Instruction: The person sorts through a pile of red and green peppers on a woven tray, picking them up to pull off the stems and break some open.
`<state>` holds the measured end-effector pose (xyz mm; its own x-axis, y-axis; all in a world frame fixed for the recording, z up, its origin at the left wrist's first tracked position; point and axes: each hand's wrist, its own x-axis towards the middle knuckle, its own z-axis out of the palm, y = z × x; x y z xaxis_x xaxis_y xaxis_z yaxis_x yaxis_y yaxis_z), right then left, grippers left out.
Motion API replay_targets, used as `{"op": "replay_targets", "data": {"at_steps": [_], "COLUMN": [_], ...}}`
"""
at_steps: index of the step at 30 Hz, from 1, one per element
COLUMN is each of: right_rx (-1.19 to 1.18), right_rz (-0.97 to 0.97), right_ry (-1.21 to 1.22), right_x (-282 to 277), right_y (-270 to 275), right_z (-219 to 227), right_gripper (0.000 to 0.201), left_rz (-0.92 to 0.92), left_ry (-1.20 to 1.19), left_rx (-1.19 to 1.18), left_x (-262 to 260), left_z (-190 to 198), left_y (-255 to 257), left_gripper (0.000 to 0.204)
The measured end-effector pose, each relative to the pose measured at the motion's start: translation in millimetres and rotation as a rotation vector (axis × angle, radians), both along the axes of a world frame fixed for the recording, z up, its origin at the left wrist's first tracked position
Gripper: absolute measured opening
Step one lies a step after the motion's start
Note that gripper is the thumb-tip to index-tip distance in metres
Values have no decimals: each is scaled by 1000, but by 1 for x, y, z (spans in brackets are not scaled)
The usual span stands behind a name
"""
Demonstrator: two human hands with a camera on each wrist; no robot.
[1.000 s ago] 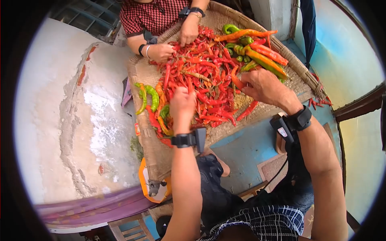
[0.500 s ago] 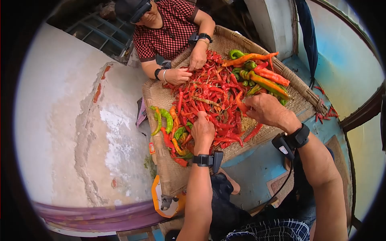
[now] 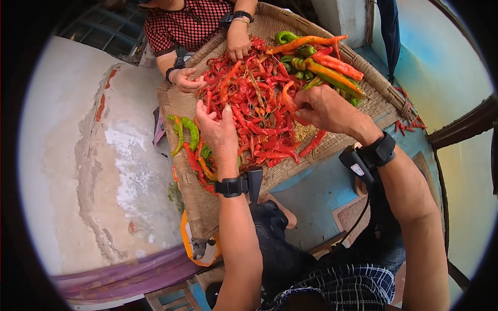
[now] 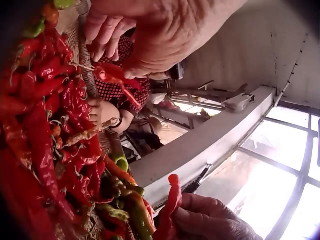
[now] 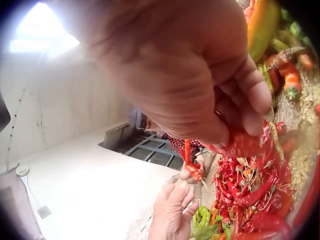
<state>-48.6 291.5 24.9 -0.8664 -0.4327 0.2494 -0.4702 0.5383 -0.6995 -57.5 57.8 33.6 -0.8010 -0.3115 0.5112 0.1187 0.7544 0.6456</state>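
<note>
- While the right hand [image 3: 328, 110] pinches one red pepper [image 3: 288, 98] above the woven tray [image 3: 199, 210], the left hand [image 3: 221, 133] has fingers apart.
- Green peppers [image 3: 194, 135]: beside red heap [image 3: 264, 122].
- Opposite person's hands [image 3: 238, 42]: crowding heap's far edge.

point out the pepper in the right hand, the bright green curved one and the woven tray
Pepper [image 3: 288, 97] in the right hand [image 3: 328, 108]: head view, part outside the fingers
Bright green pepper [image 3: 194, 136]: head view, middle of its curve
Woven tray [image 3: 198, 210]: head view, bare weave near a corner
</note>
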Motion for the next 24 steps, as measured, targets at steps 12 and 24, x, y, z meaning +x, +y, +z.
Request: {"op": "replay_targets", "data": {"at_steps": [12,24], "right_rx": [-325,-200], "right_rz": [-13,-27], "right_ry": [-271,-115], "right_x": [-9,-5], "right_y": [-19,-12], "right_z": [-2,4], "right_gripper": [14,16], "left_rz": [-751,-447], "left_ry": [-572,-287], "left_rx": [384,-641], "left_x": [38,11], "left_z": [-6,-25], "left_y": [44,-10], "left_gripper": [28,48]}}
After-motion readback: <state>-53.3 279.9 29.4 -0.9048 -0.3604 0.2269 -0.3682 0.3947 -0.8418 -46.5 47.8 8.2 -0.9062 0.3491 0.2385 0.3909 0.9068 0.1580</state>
